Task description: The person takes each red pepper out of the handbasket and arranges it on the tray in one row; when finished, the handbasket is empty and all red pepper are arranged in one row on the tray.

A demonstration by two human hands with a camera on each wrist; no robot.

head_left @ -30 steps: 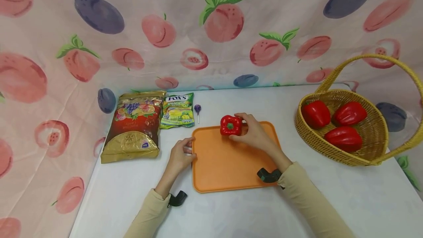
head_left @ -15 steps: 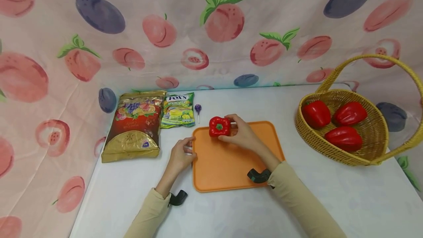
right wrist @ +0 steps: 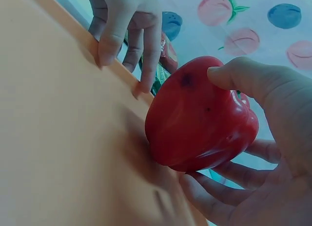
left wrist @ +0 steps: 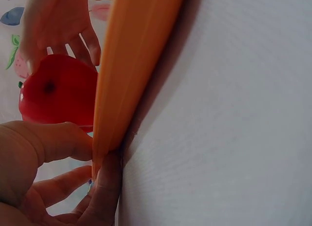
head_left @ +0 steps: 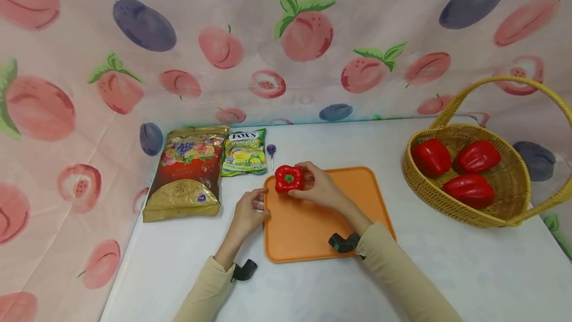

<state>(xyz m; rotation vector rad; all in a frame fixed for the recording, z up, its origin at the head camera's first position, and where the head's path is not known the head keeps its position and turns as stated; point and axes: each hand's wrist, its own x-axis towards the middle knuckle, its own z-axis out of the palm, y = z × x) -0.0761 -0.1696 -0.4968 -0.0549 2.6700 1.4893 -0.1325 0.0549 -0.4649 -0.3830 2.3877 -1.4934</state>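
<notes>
My right hand [head_left: 321,190] grips a red bell pepper [head_left: 286,179] between thumb and fingers. In the head view the pepper is over the far left corner of the orange tray [head_left: 295,242], its green stem end facing up. Whether its underside touches the tray I cannot tell. At the tray's left edge, my left hand [head_left: 247,215] pinches the rim; the left wrist view has the thumb on one side and a finger [left wrist: 108,187] on the other. The right wrist view shows the pepper [right wrist: 200,119] up close, with a dark spot near my thumb.
Three red bell peppers [head_left: 469,191] lie in a yellow wicker basket [head_left: 415,173] with a tall handle on the right. Left of the tray are a large gold-and-red bag [head_left: 187,170], a green Fox's candy pack [head_left: 244,153] and a purple lollipop [head_left: 271,149].
My right hand has carried the bell pepper leftward over the tray, to its far left corner. My left hand stays at the tray's left edge. The head view has shifted slightly.
</notes>
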